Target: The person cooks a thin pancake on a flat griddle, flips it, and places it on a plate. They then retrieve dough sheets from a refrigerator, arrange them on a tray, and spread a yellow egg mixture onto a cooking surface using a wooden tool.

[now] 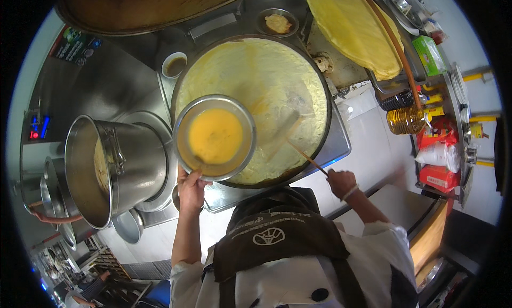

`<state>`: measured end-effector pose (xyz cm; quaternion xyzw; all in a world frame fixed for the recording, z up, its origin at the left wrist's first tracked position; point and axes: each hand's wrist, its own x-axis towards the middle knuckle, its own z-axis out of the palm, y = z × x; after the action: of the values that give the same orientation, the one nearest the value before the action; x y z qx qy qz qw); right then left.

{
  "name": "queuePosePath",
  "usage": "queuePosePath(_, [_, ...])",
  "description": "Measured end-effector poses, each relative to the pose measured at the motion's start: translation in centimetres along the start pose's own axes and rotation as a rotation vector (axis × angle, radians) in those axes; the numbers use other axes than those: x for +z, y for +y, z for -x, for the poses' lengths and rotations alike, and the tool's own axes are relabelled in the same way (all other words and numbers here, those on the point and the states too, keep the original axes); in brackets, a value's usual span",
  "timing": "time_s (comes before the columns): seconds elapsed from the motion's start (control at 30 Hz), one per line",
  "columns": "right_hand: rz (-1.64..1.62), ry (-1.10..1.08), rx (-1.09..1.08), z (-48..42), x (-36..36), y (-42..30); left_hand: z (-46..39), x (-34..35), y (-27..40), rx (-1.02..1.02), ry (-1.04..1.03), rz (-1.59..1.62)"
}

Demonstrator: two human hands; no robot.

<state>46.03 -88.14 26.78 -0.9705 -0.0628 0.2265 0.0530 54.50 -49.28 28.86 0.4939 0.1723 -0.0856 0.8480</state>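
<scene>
My left hand grips the near rim of a metal bowl with a yellow egg-like liquid inside. The bowl is above the left part of a large round griddle. A thin pale-yellow layer, probably a crepe, covers the griddle, browned along its near right edge. In my right hand is the thin wooden handle of a spreader. Its blade is blurred and lies over the crepe's lower right part.
A tall steel pot stands at left, near a white cup of brown sauce. Folded yellow sheets rest at upper right, with a long wooden stick across them. Oil bottles stand right. A small dish sits behind the griddle.
</scene>
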Motion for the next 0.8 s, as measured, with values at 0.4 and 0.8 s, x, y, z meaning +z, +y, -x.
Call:
queuePosePath(0.4, [-0.286, 0.161, 0.222, 8.2, 0.2, -2.2, -9.7, 8.2, -3.2, -0.093, -0.186, -0.206])
queuePosePath(0.8, [-0.325, 0.185, 0.285, 8.2, 0.6, -1.8, -13.6, 14.6, -3.5, -0.030, -0.175, -0.443])
